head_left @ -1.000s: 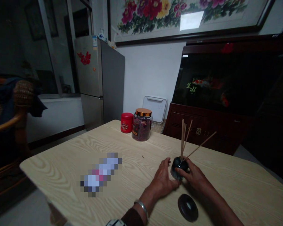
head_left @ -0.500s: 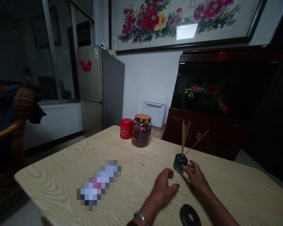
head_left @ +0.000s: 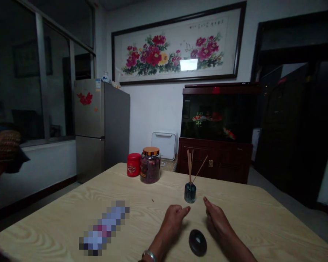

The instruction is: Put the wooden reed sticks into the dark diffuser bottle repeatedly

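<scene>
Just in front of the glass bottle [head_left: 190, 193], the left hand [head_left: 172, 222] and right hand [head_left: 215, 221] lie open and empty on the table [head_left: 243, 214] — the bottle looks fragile, best held around its body, below the sticks [head_left: 190, 165].

Woodgrain table [head_left: 262, 218] with reed diffuser [head_left: 190, 193]

The bottle [head_left: 190, 193] is glossy dark glass; its reeds [head_left: 190, 165] are matt, unfinished wood. The disc [head_left: 197, 242] is smooth and glossy (material cannot be determined). The table [head_left: 235, 218] has a matt wood-grain finish. The jar [head_left: 150, 173] is clear glass, its lid [head_left: 151, 151] shiny metal. The fridge [head_left: 89, 109] is brushed metal.
</scene>
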The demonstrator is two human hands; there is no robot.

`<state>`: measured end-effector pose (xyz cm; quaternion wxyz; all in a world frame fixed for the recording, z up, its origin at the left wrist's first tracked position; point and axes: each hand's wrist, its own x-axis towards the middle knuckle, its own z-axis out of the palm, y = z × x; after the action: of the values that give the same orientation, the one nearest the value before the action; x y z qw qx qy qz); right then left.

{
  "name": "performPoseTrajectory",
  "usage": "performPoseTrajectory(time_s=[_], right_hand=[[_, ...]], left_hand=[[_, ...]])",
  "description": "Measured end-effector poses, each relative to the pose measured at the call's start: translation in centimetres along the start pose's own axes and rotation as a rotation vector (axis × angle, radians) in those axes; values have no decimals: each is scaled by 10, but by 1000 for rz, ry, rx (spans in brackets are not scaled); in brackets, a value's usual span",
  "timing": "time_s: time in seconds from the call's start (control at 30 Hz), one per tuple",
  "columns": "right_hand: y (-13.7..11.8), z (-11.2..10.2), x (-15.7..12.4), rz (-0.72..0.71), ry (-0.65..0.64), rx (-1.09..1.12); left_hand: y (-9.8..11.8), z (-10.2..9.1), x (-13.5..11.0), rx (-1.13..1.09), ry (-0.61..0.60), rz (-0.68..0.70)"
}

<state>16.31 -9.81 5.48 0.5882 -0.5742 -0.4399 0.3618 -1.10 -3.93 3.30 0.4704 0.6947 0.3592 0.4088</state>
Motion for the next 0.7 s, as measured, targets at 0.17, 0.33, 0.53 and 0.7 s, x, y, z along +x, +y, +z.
performPoseTrajectory(time_s=[0.17, 0.33, 0.53, 0.7], right_hand=[[-65, -19, -8, 13, -79, 143], [-136, -29, -25, -127, -195, 366], [-198, -37, -54, -359, -284, 528], [-256, -35, -84, -658, -251, 570]], left_hand=[[59, -12, 10, -89, -101, 15], [134, -27, 11, -484, -193, 147], [213, -49, -12, -744, -180, 421], [273, -64, -41, -780, -189, 707]])
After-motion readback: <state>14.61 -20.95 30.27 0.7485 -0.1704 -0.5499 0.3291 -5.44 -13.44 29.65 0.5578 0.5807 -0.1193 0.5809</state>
